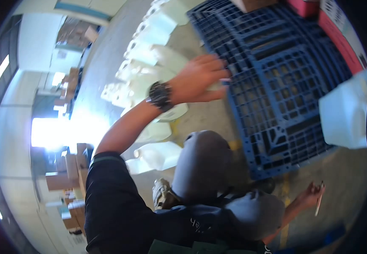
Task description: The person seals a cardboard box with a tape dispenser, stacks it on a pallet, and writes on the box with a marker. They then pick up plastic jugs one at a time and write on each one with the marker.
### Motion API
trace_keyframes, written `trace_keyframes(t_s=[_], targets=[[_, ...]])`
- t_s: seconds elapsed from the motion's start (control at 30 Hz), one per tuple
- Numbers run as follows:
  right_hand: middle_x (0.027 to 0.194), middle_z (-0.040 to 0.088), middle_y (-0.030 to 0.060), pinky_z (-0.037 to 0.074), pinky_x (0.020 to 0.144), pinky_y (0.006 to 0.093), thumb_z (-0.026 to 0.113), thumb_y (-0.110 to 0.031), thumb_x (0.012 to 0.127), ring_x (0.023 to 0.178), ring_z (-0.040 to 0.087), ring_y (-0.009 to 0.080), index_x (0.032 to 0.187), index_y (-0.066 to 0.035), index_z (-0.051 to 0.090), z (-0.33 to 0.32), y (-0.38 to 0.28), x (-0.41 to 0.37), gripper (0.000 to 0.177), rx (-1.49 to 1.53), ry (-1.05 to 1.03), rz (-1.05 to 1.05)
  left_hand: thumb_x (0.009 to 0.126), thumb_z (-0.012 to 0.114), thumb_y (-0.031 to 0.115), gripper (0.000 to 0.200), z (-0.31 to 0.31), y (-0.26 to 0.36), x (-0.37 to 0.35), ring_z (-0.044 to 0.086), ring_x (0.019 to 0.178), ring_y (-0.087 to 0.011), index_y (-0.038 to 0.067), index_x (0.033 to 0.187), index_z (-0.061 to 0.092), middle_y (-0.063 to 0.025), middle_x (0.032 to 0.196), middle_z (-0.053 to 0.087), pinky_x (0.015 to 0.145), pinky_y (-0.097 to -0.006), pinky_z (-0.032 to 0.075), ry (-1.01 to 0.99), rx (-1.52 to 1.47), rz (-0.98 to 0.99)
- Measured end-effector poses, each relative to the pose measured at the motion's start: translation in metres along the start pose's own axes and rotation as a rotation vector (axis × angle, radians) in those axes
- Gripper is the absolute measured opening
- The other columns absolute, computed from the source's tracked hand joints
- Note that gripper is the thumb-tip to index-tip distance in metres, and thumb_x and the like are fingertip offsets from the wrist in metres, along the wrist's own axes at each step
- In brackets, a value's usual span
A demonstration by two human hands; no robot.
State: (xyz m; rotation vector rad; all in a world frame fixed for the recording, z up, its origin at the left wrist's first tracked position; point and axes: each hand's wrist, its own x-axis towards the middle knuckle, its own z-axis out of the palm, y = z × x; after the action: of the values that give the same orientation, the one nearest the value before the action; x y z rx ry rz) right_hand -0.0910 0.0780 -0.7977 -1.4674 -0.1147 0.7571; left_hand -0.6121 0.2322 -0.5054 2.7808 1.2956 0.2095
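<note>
My left hand (198, 79), with a dark wristwatch (160, 95) on its wrist, reaches between the rows of jugs and the blue plastic pallet (276, 84). Its fingers are bent towards the thumb, and a small pale thing shows at the fingertips, too blurred to name. Lower right, my right hand (309, 197) grips a thin pen (319, 201) that points away from the fingers. Rows of translucent white plastic jugs (149, 55) lie on the floor beyond my left forearm. One jug (158, 155) is nearest my knee.
Another translucent jug (346, 112) is at the right, by the pallet's edge. A red and white box (340, 38) and a cardboard box (253, 4) are at the pallet's far side. Stacked cartons (67, 169) stand left. My bent knees (202, 165) are in front.
</note>
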Motion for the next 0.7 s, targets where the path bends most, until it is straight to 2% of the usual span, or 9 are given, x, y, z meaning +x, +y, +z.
trace_keyframes(t_s=[0.07, 0.13, 0.23, 0.3, 0.37, 0.47, 0.5, 0.6, 0.7], targets=[[0.102, 0.055, 0.012, 0.054, 0.085, 0.0389, 0.054, -0.028, 0.1, 0.091, 0.058, 0.0242, 0.123, 0.004, 0.056, 0.009, 0.001, -0.014, 0.039, -0.066, -0.025, 0.033, 0.071, 0.072, 0.032, 0.039, -0.007, -0.038, -0.143, 0.056, 0.087, -0.0339, 0.006, 0.1, 0.065, -0.015, 0.087, 0.056, 0.079, -0.0431, 0.045, -0.304, 0.077, -0.412], [0.105, 0.056, 0.0125, 0.052, 0.09, 0.039, 0.053, -0.028, 0.1, 0.095, 0.058, 0.024, 0.125, 0.003, 0.055, 0.019, -0.011, -0.028, 0.04, -0.223, -0.034, 0.009, 0.062, 0.079, 0.044, 0.053, 0.0, -0.014, -0.261, 0.058, 0.092, -0.0335, 0.006, 0.097, 0.066, -0.0151, 0.093, 0.059, 0.081, -0.0449, 0.046, -0.633, 0.027, -0.683], [0.101, 0.055, 0.0101, 0.051, 0.091, 0.0376, 0.054, -0.026, 0.1, 0.093, 0.056, 0.0211, 0.125, 0.002, 0.056, 0.066, -0.004, -0.043, 0.037, -0.354, -0.211, -0.167, 0.054, 0.083, 0.044, 0.063, 0.035, 0.05, -0.397, 0.055, 0.098, -0.0348, 0.009, 0.104, 0.065, -0.016, 0.097, 0.058, 0.085, -0.0463, 0.045, -0.759, -0.16, -0.754], [0.094, 0.054, 0.0088, 0.052, 0.083, 0.036, 0.052, -0.024, 0.1, 0.085, 0.055, 0.0204, 0.126, 0.004, 0.057, 0.102, -0.003, -0.042, 0.038, -0.221, -0.228, -0.013, 0.047, 0.084, 0.045, 0.066, 0.038, 0.09, -0.405, 0.053, 0.101, -0.0326, 0.009, 0.1, 0.067, -0.0144, 0.103, 0.057, 0.092, -0.0444, 0.042, -0.92, -0.201, -0.565], [0.099, 0.056, 0.0095, 0.054, 0.078, 0.0331, 0.051, -0.022, 0.099, 0.088, 0.057, 0.0206, 0.124, 0.001, 0.059, 0.144, -0.011, -0.064, 0.035, -0.229, -0.362, -0.015, 0.053, 0.08, 0.039, 0.051, 0.064, 0.109, -0.43, 0.051, 0.103, -0.0296, 0.01, 0.093, 0.069, -0.0115, 0.098, 0.058, 0.092, -0.0439, 0.041, -0.839, -0.019, -0.404], [0.096, 0.059, 0.0074, 0.056, 0.066, 0.0284, 0.053, -0.021, 0.097, 0.08, 0.058, 0.0147, 0.119, -0.001, 0.061, 0.17, 0.012, -0.083, 0.031, -0.309, -0.53, -0.227, 0.06, 0.076, 0.032, 0.031, 0.101, 0.1, -0.444, 0.051, 0.1, -0.0287, 0.01, 0.081, 0.07, -0.0101, 0.095, 0.058, 0.088, -0.0442, 0.042, -0.952, 0.059, -0.33], [0.095, 0.059, 0.0071, 0.056, 0.067, 0.0278, 0.055, -0.019, 0.097, 0.074, 0.058, 0.0124, 0.116, -0.002, 0.062, 0.18, -0.003, -0.106, 0.026, -0.198, -0.526, -0.092, 0.061, 0.076, 0.031, 0.029, 0.102, 0.096, -0.444, 0.052, 0.099, -0.0289, 0.009, 0.079, 0.07, -0.0105, 0.094, 0.058, 0.087, -0.0439, 0.042, -0.911, 0.05, -0.396], [0.082, 0.06, -0.0009, 0.049, 0.061, 0.025, 0.063, -0.018, 0.096, 0.069, 0.054, 0.0064, 0.11, -0.005, 0.064, 0.162, -0.024, -0.123, 0.019, -0.242, -0.631, -0.209, 0.064, 0.077, 0.03, 0.027, 0.087, 0.064, -0.391, 0.055, 0.093, -0.0329, 0.008, 0.079, 0.073, -0.0138, 0.088, 0.061, 0.084, -0.045, 0.046, -0.83, 0.029, -0.531], [0.079, 0.058, -0.0007, 0.048, 0.059, 0.0256, 0.062, -0.016, 0.096, 0.065, 0.051, 0.0061, 0.108, -0.003, 0.064, 0.117, -0.043, -0.115, 0.018, -0.221, -0.589, -0.214, 0.058, 0.08, 0.024, 0.027, 0.057, 0.059, -0.336, 0.055, 0.089, -0.0331, 0.004, 0.074, 0.071, -0.0137, 0.084, 0.058, 0.076, -0.0423, 0.05, -0.631, 0.011, -0.494]])
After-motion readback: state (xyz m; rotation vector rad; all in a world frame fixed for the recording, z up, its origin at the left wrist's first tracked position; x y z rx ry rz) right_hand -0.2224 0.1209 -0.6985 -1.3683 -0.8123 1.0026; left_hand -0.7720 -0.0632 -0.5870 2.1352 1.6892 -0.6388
